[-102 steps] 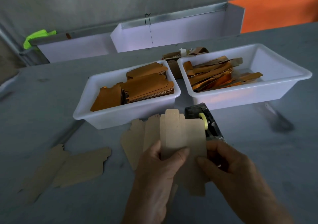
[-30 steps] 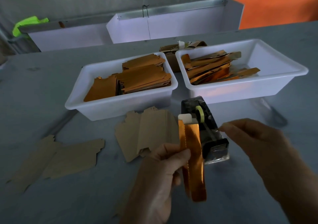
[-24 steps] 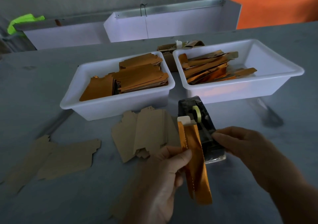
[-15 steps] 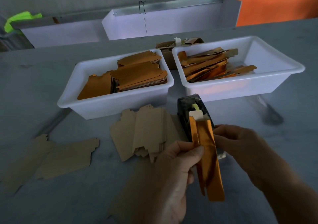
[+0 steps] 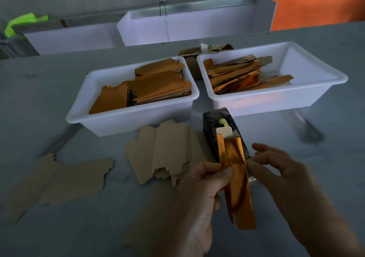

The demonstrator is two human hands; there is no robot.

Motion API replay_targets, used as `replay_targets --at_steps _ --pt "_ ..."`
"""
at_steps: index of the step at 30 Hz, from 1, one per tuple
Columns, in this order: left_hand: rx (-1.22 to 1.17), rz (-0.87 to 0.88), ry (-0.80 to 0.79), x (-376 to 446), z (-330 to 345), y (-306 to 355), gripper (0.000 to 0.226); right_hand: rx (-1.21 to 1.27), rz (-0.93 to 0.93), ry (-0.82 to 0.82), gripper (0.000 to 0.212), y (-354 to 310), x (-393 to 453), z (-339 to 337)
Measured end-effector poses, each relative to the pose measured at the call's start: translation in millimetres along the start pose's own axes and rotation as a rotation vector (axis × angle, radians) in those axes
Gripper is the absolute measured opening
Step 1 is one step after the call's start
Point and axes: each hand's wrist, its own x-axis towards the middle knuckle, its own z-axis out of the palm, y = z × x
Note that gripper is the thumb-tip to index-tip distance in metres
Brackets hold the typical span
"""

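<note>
The left hand [image 5: 199, 187] grips a long, folded, glossy copper-orange card sleeve [image 5: 237, 179] just in front of the black tape dispenser [image 5: 214, 122]. The thumb is pressed on the sleeve's near face and the other fingers are curled behind it. The card sleeve stands nearly upright, its top end overlapping the dispenser, and a small cream tab [image 5: 224, 132] sticks out there.

The right hand [image 5: 280, 169] is to the right of the dispenser. Its fingers are narrowly parted, with one fingertip [image 5: 249, 163] touching the sleeve's right edge and another raised above it. Whether they pinch anything cannot be told.

Left of the dispenser, a fanned pile of flat brown card blanks [image 5: 167, 152] lies on the grey table [image 5: 335, 158], and further left lie two more blanks [image 5: 75, 179]. Behind the dispenser and to its left is a white plastic tub [image 5: 126, 123] holding stacked copper-orange blanks. Behind it to the right, a second white tub [image 5: 276, 103] holds folded copper-orange sleeves.
</note>
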Motion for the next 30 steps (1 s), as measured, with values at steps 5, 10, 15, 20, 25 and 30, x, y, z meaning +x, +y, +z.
replay_targets --at_steps 5,10,15,20,25,30 --pt "0.041 0.015 -0.02 1 -1 2 0.006 -0.165 -0.099 0.112 0.018 4 -8 9" --pt "0.054 0.055 -0.049 2 0 6 0.004 -0.217 -0.128 0.174 0.014 9 -12 15" --pt "0.138 0.044 -0.078 4 1 12 0.013 -0.196 -0.139 0.159 0.012 13 -12 17" --pt "0.275 0.104 -0.048 3 6 14 0.01 -0.406 -0.275 0.165 0.014 9 -6 15" --pt "0.284 0.087 -0.047 3 6 17 0.006 -0.415 -0.342 0.197 0.018 5 -8 6" --pt "0.105 -0.017 -0.069 5 5 18 0.008 -0.007 -0.23 0.042 0.009 -10 -14 -23"
